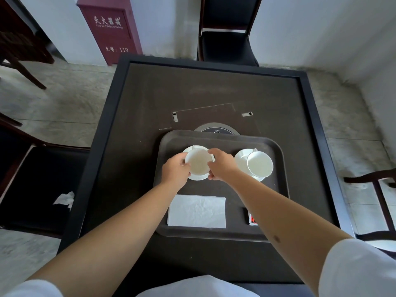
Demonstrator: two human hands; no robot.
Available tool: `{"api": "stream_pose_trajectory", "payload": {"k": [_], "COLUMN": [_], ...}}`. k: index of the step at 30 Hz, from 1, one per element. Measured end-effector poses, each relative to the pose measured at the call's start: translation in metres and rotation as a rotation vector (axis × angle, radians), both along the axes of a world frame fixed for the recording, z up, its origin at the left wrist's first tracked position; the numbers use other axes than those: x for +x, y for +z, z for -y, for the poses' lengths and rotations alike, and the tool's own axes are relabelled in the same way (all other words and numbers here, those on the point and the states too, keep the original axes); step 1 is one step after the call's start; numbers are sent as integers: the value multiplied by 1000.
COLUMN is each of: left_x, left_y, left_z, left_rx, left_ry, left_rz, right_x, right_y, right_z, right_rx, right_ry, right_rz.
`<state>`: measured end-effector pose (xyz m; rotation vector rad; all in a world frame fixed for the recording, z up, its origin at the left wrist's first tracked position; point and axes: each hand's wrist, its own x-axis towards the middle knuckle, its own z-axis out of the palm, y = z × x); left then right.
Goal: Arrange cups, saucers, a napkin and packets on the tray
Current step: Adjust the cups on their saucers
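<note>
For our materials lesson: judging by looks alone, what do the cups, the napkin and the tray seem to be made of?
Cups: probably glazed porcelain; white, smooth, with a soft sheen and thin rims.
Napkin: paper, most likely; matte white with fine creases.
Tray: seemingly plastic, perhaps with a rubbery non-slip surface; dark, matte, with rounded moulded corners and a raised rim.

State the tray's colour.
Dark brown to black, matte; the tray shows best in the head view.

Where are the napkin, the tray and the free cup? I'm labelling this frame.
napkin (197, 211), head view, middle of the sheet
tray (216, 234), head view, near rim
free cup (260, 164), head view, inside of the bowl
</note>
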<state>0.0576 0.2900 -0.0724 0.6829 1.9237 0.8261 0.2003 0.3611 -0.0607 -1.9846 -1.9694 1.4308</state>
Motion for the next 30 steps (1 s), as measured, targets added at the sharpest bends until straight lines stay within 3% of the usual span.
{"api": "stream_pose_trajectory", "payload": {"k": [7, 16, 30], "left_x": [-1, -6, -1], "left_y": [-7, -10, -22], "left_z": [-1, -2, 0], "left_rx": [21, 60, 80], "left_ry": [-68, -87, 16], "left_rz": [-18, 83, 129], "right_x": [7, 6, 4], "right_y": [-13, -21, -24], "right_z": [8, 15, 22], "right_rx": [-51, -155, -67], "right_ry": [-228, -450, -417], "right_rz": [-205, -334, -314]}}
